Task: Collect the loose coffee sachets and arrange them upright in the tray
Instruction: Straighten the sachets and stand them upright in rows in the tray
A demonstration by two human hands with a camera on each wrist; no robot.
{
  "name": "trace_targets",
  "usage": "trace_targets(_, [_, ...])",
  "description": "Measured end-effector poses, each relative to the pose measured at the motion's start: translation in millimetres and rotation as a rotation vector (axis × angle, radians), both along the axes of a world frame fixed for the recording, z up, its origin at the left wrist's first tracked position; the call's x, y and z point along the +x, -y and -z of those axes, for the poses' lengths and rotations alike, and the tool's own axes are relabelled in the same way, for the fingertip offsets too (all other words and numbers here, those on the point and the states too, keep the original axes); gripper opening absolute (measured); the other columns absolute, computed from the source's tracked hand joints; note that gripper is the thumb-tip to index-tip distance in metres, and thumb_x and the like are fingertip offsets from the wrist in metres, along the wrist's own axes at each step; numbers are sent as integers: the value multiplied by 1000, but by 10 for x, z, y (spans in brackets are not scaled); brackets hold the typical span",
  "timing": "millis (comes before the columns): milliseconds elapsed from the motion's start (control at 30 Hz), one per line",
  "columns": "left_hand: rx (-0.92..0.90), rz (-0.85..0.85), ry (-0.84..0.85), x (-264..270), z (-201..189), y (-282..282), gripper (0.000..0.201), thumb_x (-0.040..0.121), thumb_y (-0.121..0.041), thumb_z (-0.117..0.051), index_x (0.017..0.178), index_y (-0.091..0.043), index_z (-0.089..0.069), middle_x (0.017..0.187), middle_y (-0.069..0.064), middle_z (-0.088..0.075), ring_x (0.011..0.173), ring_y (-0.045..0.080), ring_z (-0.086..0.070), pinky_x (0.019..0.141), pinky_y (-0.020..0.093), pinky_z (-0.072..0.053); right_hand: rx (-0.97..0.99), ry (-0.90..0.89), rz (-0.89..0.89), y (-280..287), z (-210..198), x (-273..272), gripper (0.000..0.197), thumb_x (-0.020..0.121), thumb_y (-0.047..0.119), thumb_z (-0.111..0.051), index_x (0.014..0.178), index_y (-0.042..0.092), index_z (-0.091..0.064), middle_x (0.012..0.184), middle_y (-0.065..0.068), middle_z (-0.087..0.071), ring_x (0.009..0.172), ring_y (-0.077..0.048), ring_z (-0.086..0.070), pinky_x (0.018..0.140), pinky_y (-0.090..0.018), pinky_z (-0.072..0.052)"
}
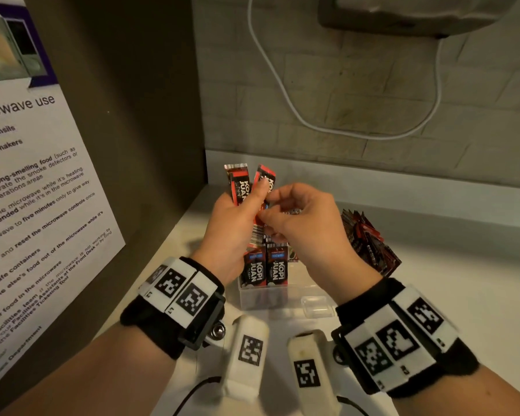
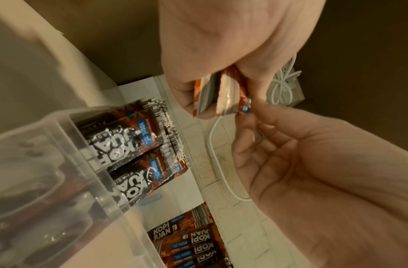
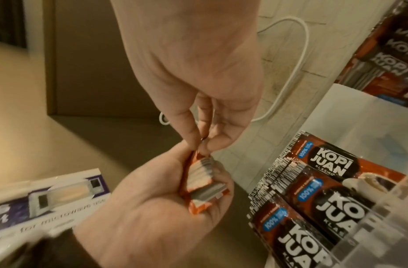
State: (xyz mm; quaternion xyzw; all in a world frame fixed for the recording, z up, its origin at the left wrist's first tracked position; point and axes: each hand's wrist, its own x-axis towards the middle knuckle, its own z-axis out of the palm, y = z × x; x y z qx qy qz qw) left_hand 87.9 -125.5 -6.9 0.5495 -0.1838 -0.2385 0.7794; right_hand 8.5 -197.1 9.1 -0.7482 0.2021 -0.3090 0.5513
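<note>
Clear tray [image 1: 263, 297] nearest me, below my fingers; two sachets in tray [image 1: 264, 270] show in front row, upright, more behind, count unclear. My left hand [image 1: 233, 223] above tray grips bunch of held sachets [image 1: 246, 187], two tops visible, thumb across front. My right hand [image 1: 297, 220] pinches lower edge of one of them, thumb against fingertips. Loose pile [image 1: 368, 241] right of right hand, uncountable. One white cable [image 1: 285, 97] on wall beyond.
</note>
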Motion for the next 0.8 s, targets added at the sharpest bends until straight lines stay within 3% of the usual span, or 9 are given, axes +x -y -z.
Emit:
trace_targets(67, [-19,43,-30,-18,-22,6,52,84,-50,-61,122,-15,-57,106,10,-70,94,23,-71,74,36,-55,-67,-2,31,-26,2,16,13,76,14,-77,81,18,-65,72,-3,-66,66,-22,-65,69,-40,-58])
trace_targets(133, [-51,91,-81,-25,-36,2,55,83,-51,-60,125,-17,-56,102,8,-70,88,18,-71,70,33,-55,-95,-10,50,-40,-14,18,15,73,18,-78,82,18,-66,73,-2,-67,72,-24,-68,72,-43,-58])
trace_targets(267, [-65,209,-131,-42,-44,-25,9,94,-13,-51,103,-14,-53,88,8,-63,75,19,-62,57,27,-54,-77,-48,57,-36,-36,4,16,69,13,-76,81,17,-66,67,-2,-67,70,-23,-68,72,-46,-58])
trace_targets(333, [-84,249,-136,-39,-34,-37,14,93,-4,-46,99,-16,-51,86,11,-56,75,20,-53,58,27,-50,-56,-67,46,-27,-49,-2,14,70,8,-73,79,16,-66,66,-4,-67,70,-24,-68,72,-48,-58])
trace_targets(467, [-92,232,-135,-14,-71,-74,16,97,-10,-43,100,-16,-58,79,4,-66,63,12,-61,55,27,-50,135,-69,27,29,-74,-34,21,74,-8,-63,73,12,-66,68,-9,-66,71,-32,-69,73,-51,-58])
trace_targets(600, [-144,133,-130,79,-130,-143,22,102,-16,-42,105,-14,-64,78,0,-60,64,10,-55,60,27,-48,321,-2,157,260,-18,-60,24,83,-8,-58,69,11,-58,66,-9,-63,58,-21,-61,73,-45,-56])
trace_targets(700, [-100,107,-67,145,-155,-243,23,102,-25,-43,111,-24,-64,90,-5,-71,76,12,-67,73,39,-56,222,-42,361,469,114,-19,20,81,-2,-61,66,11,-57,75,-17,-68,73,-35,-68,73,-51,-57])
trace_targets(767, [-65,97,-60,172,-166,-297,21,101,-31,-45,114,-31,-62,101,-11,-73,84,14,-71,70,42,-60,56,-142,422,541,184,-3,15,80,1,-64,68,9,-62,77,-15,-69,77,-33,-68,70,-45,-57])
trace_targets(800, [-57,83,-71,181,-168,-317,20,101,-33,-45,115,-32,-60,103,-11,-74,85,15,-72,63,38,-60,-1,-196,421,566,227,1,14,81,2,-65,70,10,-64,75,-10,-69,74,-28,-68,68,-38,-56])
